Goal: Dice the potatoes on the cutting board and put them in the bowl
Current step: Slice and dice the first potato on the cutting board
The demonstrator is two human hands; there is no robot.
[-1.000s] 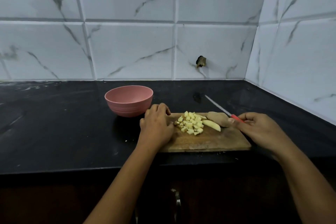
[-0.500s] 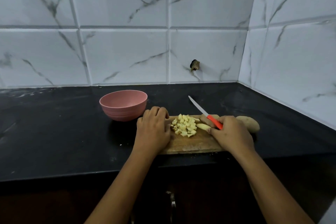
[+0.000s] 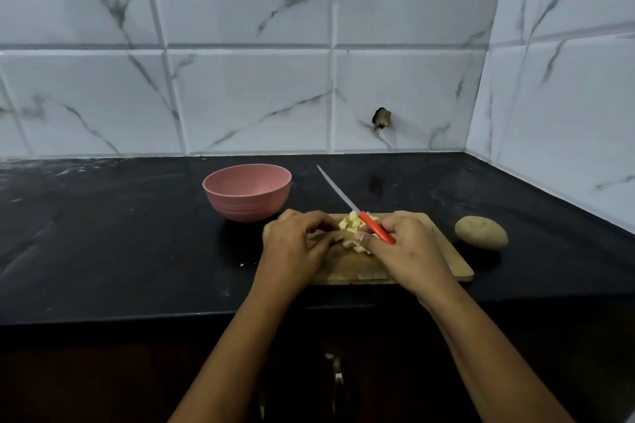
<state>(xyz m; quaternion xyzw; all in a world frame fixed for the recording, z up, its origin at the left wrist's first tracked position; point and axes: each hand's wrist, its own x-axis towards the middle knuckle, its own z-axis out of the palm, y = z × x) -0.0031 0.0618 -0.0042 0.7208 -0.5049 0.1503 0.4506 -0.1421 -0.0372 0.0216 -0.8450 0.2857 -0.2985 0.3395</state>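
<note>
Likely gathering: left hand point(image 3: 296, 245) curls against diced potato point(image 3: 353, 224), hold unclear; right hand point(image 3: 410, 251) grips knife point(image 3: 375, 231). Next, probably scoop into bowl point(image 3: 247, 194).

Table point(image 3: 120, 244): black stone, glossy; pale smears far left, few white crumbs point(image 3: 242, 264) nr front edge.
Wall tiles point(image 3: 247, 96): white w/ grey marble veining, back & right side.
Dark hole point(image 3: 380, 117) in back tile.
Metal cabinet handle point(image 3: 338, 378) below table edge.

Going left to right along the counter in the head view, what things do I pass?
First the pink bowl → left hand → diced potato → right hand gripping the knife → whole potato.
</note>
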